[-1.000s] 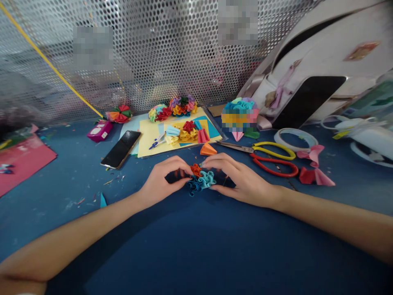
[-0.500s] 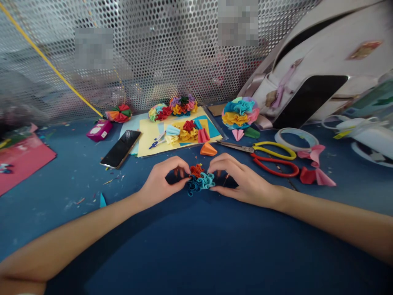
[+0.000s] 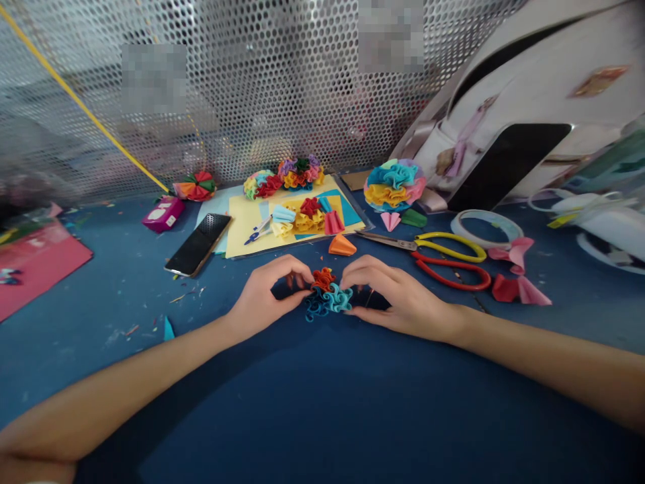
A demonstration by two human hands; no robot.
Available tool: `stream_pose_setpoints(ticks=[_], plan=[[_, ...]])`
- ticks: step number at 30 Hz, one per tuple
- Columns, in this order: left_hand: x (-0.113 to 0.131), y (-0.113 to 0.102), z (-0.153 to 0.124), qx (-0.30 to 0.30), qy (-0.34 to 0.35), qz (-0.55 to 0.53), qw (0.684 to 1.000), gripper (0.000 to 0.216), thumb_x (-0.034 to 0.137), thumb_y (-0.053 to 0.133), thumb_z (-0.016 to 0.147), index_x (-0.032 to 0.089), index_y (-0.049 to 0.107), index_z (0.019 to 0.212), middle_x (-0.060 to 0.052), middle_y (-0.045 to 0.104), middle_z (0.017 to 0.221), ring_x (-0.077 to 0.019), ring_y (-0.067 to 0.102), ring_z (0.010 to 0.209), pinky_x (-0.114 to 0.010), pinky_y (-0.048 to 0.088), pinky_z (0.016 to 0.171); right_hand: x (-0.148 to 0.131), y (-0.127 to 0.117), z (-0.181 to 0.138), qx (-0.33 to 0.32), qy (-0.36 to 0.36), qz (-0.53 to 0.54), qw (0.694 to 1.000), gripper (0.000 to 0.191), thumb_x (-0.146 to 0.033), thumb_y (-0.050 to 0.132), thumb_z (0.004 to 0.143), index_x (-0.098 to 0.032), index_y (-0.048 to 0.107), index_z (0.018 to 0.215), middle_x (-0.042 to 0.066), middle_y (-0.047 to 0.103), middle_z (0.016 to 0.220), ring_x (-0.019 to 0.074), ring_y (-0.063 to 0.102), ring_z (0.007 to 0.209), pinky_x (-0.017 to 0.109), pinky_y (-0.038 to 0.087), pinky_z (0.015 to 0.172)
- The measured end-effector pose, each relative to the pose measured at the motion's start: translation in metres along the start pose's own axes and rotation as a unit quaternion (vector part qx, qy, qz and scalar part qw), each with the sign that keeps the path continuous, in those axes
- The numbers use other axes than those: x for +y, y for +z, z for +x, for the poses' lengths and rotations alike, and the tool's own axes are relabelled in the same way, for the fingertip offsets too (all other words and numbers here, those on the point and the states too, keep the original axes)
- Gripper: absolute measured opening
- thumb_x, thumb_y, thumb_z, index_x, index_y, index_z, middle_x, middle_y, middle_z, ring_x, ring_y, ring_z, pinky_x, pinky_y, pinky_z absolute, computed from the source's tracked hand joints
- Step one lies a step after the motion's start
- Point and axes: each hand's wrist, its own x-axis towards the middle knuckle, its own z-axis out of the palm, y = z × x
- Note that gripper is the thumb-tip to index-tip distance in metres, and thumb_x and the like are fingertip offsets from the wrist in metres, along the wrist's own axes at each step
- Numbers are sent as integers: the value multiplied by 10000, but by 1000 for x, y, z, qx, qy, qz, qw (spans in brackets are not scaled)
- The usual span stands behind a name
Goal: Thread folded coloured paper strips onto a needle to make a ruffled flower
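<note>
A small ruffled paper flower [image 3: 325, 296], orange-red on top with light and dark blue folds below, rests on the blue table [image 3: 322, 403]. My left hand [image 3: 267, 292] pinches its left side with curled fingers. My right hand [image 3: 390, 292] pinches its right side the same way. Both hands rest on the table around the flower.
Behind the hands lie a folded orange piece [image 3: 341, 245], yellow-handled scissors [image 3: 443, 247], red-handled scissors [image 3: 451, 274], a tape roll [image 3: 484, 228], pink folded pieces [image 3: 519, 286], a phone [image 3: 198, 244], a yellow sheet [image 3: 242, 225] with finished flowers, and a perforated metal screen [image 3: 252, 87].
The fingertips of both hands have shifted slightly around the flower, which sits a little more upright. Nothing else moved.
</note>
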Motion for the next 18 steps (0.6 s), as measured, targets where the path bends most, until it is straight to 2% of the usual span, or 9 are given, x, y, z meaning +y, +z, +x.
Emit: stream_pose_setpoints(ticks=[6,18], plan=[[-2,0,-1,2,-8,-25,1000,97,155,706,894,167,647,969,-44,652,943,-129,614,795,-268,541,740,-1,0,0,4,-7,4,1000,209,-235,628,976,-222,550,1169,91,655,1108,197,667,1024,300,590,842],[-3,1,1,-14,-8,4,1000,278,-22,544,826,176,647,991,-38,657,965,-132,631,841,-280,546,772,-1,-1,1,6,-16,-14,1000,181,-224,621,975,-221,572,1150,90,656,1088,196,672,995,301,590,816]])
